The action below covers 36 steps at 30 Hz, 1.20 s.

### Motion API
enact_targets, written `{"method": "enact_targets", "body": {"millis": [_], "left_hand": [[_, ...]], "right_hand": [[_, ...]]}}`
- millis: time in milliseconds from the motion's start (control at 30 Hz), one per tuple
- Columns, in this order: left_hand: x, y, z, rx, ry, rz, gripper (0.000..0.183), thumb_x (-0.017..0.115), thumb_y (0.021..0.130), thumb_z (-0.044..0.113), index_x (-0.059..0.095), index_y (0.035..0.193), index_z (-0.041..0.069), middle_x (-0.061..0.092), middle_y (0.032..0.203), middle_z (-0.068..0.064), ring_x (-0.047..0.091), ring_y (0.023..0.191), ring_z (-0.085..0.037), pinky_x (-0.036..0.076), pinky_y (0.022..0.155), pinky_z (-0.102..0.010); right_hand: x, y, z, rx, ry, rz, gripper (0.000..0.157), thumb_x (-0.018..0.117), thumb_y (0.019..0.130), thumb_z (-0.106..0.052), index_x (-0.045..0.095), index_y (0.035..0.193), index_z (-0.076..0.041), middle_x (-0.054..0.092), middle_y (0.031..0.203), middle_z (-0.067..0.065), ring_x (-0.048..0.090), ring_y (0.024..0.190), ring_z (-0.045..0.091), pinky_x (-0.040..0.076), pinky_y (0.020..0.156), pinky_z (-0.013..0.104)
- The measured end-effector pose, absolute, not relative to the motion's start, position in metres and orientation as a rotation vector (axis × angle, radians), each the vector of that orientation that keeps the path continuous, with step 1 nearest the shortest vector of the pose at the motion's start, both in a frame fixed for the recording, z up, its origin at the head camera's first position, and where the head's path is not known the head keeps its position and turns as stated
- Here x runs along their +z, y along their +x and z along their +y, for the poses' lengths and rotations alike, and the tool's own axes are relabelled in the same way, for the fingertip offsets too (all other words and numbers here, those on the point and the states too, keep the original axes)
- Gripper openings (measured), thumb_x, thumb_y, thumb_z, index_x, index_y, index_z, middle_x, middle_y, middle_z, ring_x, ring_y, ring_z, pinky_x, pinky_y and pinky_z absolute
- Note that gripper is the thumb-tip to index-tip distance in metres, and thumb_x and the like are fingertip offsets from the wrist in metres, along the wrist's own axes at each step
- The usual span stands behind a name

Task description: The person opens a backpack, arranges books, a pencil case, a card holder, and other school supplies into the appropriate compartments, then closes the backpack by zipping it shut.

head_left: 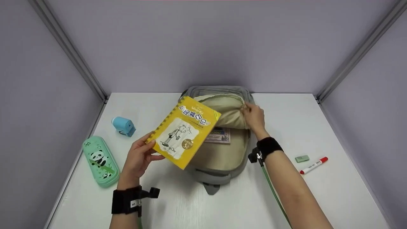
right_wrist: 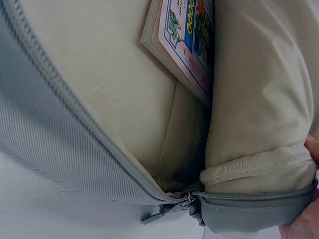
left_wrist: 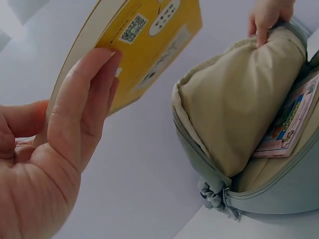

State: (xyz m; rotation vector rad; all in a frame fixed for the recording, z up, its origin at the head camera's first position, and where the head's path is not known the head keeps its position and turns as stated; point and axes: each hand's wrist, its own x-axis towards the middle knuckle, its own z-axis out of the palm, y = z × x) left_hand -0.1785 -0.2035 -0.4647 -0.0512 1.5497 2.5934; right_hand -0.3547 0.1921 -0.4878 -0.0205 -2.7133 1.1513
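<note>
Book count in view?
2: yellow book in the left hand, pink book inside the open bag. Others could be hidden deeper in the bag.

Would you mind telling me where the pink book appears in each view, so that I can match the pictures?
Head: pink book just right of centre, below mid-height, in the bag, partly behind the yellow book.
Left wrist: pink book around mid-height, running off the right edge.
Right wrist: pink book right of centre, running off the top edge.
Shared landmark: beige flap, beside the pink book in all three.
</note>
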Motion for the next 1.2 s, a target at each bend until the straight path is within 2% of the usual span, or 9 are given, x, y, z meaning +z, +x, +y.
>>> {"method": "enact_targets", "body": {"millis": [200, 433, 767, 933, 1033, 1200], "left_hand": [[-0.477, -0.179, -0.201, 2.420, -0.016, 1.521, 0.042, 0.046, 0.104, 0.007, 0.040, 0.142, -0.009, 0.064, 0.116, -0.019, 0.070, 0.092, -0.031, 0.057, 0.070, -0.042], [-0.486, -0.179, -0.197, 2.253, 0.049, 1.532, 0.043, 0.045, 0.105, 0.010, 0.039, 0.142, -0.011, 0.065, 0.116, -0.021, 0.071, 0.086, -0.030, 0.057, 0.071, -0.042], [-0.494, -0.178, -0.181, 2.259, -0.114, 1.537, 0.042, 0.049, 0.103, 0.011, 0.044, 0.139, -0.011, 0.064, 0.118, -0.024, 0.069, 0.097, -0.036, 0.056, 0.076, -0.043], [-0.501, -0.180, -0.170, 2.299, -0.174, 1.498, 0.040, 0.045, 0.104, 0.009, 0.042, 0.138, -0.012, 0.064, 0.115, -0.025, 0.069, 0.097, -0.036, 0.056, 0.076, -0.039], [-0.504, -0.181, -0.162, 2.332, -0.196, 1.464, 0.041, 0.043, 0.105, 0.008, 0.040, 0.140, -0.012, 0.063, 0.114, -0.024, 0.069, 0.097, -0.033, 0.056, 0.078, -0.038], [-0.504, -0.182, -0.150, 2.396, -0.172, 1.361, 0.041, 0.039, 0.106, 0.005, 0.034, 0.142, -0.013, 0.059, 0.120, -0.026, 0.068, 0.100, -0.032, 0.054, 0.083, -0.038]], "right_hand": [[-0.491, -0.353, 0.191, 1.131, 0.005, -2.729, 0.039, 0.064, 0.096, -0.019, 0.061, 0.133, -0.006, 0.068, 0.110, 0.019, 0.064, 0.100, 0.036, 0.048, 0.084, 0.047], [-0.489, -0.355, 0.189, 1.147, 0.003, -2.728, 0.038, 0.064, 0.097, -0.021, 0.062, 0.133, -0.007, 0.069, 0.108, 0.017, 0.065, 0.097, 0.033, 0.049, 0.081, 0.045], [-0.489, -0.358, 0.190, 1.158, 0.012, -2.715, 0.038, 0.064, 0.096, -0.019, 0.062, 0.133, -0.009, 0.069, 0.109, 0.018, 0.064, 0.101, 0.034, 0.049, 0.085, 0.047], [-0.489, -0.357, 0.190, 1.170, 0.010, -2.709, 0.039, 0.065, 0.096, -0.019, 0.061, 0.133, -0.007, 0.069, 0.111, 0.018, 0.064, 0.101, 0.034, 0.048, 0.085, 0.046], [-0.488, -0.356, 0.189, 1.178, -0.007, -2.716, 0.040, 0.065, 0.096, -0.021, 0.061, 0.134, -0.008, 0.069, 0.106, 0.018, 0.064, 0.096, 0.033, 0.048, 0.081, 0.045], [-0.490, -0.355, 0.189, 1.176, -0.013, -2.720, 0.039, 0.065, 0.096, -0.022, 0.062, 0.133, -0.010, 0.069, 0.103, 0.016, 0.063, 0.092, 0.031, 0.047, 0.078, 0.044]]}}
